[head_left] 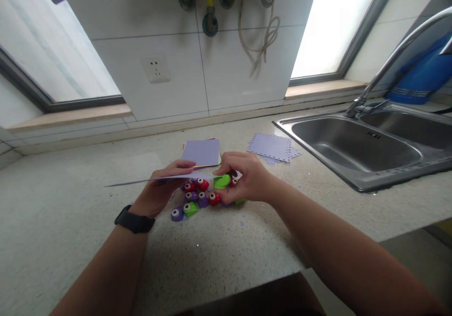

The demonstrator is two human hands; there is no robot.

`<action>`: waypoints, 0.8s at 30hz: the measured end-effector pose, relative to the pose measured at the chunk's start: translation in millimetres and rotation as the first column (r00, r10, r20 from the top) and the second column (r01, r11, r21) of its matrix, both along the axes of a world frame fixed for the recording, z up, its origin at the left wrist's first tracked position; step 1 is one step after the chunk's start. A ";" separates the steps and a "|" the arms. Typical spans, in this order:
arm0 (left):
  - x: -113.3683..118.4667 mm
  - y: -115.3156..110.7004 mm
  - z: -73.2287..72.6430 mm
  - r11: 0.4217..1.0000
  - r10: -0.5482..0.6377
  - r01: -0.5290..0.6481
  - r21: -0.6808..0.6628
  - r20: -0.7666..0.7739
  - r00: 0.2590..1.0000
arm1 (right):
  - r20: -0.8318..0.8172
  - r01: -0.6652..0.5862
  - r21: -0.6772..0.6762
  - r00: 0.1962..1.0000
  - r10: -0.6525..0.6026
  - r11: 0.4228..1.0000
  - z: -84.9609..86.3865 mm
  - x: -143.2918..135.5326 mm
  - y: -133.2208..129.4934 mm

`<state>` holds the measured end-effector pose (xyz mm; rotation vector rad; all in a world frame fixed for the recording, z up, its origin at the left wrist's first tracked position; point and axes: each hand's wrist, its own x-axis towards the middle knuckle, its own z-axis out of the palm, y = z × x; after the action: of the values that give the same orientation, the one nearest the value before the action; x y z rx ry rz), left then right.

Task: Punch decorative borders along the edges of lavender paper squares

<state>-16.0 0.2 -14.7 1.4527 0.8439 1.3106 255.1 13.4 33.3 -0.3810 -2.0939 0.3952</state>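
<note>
A purple sheet of paper (141,181), seen nearly edge-on, is held by my left hand (165,184), its fingers on top and the rest behind the sheet. My right hand (243,177) pinches a green paper punch (222,181) between thumb and fingers, with the sheet's right edge at the punch. Below the sheet lie several small punches, among them a red punch (214,198), a purple punch (177,214) and a light green punch (190,208). Small purple paper scraps lie around them.
Behind my hands lies a stack of coloured paper (202,152), purple on top. Purple sheets with punched edges (270,146) lie to its right. A steel sink (353,141) with a faucet (399,52) is at the right of the speckled counter (88,203).
</note>
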 end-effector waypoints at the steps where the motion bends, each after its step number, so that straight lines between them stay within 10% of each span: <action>1: -2.1 1.4 -1.5 0.999 -0.041 0.041 0.004 0.013 0.999 | 0.000 0.001 -0.001 1.000 -0.001 1.000 0.2 0.3 0.2; 11: -23.5 7.1 -0.4 0.919 -0.121 0.217 0.329 -0.289 0.950 | -0.031 -0.006 0.008 0.999 0.007 1.000 -2.9 -0.1 -0.1; 24: -0.9 -3.7 -1.3 0.998 0.029 -0.035 -0.054 -0.093 0.995 | 0.037 0.006 -0.066 0.999 -0.004 0.998 -0.2 3.4 4.2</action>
<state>-17.0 -3.5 -16.0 1.4707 0.9606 1.2416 258.5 17.6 33.1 -0.4357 -2.1193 0.4589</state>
